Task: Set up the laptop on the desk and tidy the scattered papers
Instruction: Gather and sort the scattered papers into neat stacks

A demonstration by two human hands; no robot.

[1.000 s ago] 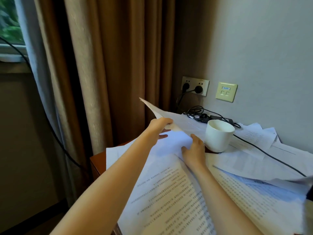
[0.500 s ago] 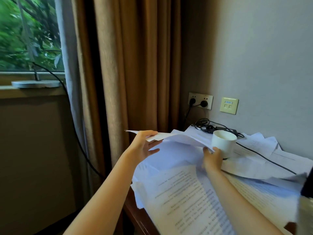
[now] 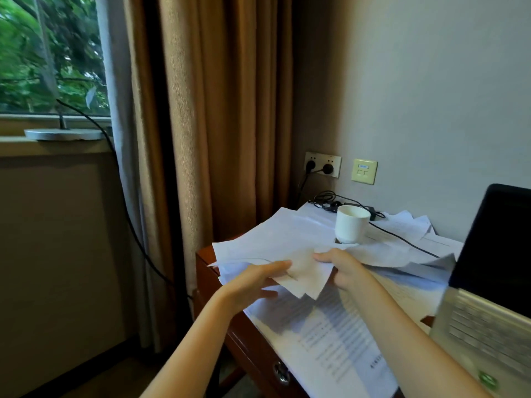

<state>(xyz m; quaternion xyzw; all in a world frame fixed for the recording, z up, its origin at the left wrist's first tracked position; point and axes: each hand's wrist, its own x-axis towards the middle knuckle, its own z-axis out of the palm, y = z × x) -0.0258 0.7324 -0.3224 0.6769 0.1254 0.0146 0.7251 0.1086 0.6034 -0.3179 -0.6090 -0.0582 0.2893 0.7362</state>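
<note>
since half a second ago the lifted sheets point(image 3: 304, 271) have come down from beside the curtain point(image 3: 224, 110) and in toward the body, and both hands have drawn closer together. the left hand point(image 3: 255, 282) pinches the near left edge of the bundle, thumb on top and fingers beneath. the right hand point(image 3: 344, 268) grips its right side the same way, fingers curled under. the bundle hangs just above the front left corner of the bench point(image 3: 205, 271).

the laptop point(image 3: 494, 254) already stands open at the right, screen dark; whether it is plugged in i cannot tell. tidying looks barely begun: loose papers point(image 3: 330, 334) cover most of the top, some overhanging the front edge, others under the white cup point(image 3: 352, 225) and the black cable point(image 3: 402, 239).

room is tight. the curtain hangs close on the left, the wall is just behind, and the laptop blocks the right. the cup rests on sheets, so pulling those could tip it. the overhanging pages could slide off if nudged.
</note>
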